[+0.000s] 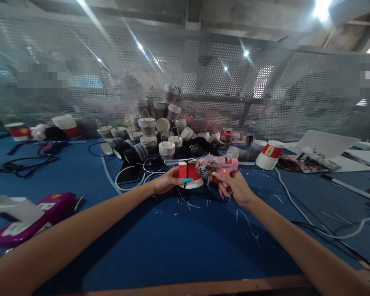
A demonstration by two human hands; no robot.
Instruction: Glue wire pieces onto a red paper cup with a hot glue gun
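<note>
My left hand (168,181) is closed on a red and white paper cup (193,176), which is tipped on its side above the blue table (185,246). A black band or cord runs round the cup near my fingers. In my right hand (239,189) is a pink glue gun (228,166) with a small red light glowing on its body. Its front end, covered in a tangle of stringy glue (210,163), points left at the cup. Whether the tip touches the cup is hidden by that tangle.
Several small handled pots (148,127) are piled behind my hands, with a soda can (225,137) to their right. Stacked paper cups (269,154) stand at right, near a white cable (292,205). A purple power strip (54,205) lies at left. Glue strands litter the table.
</note>
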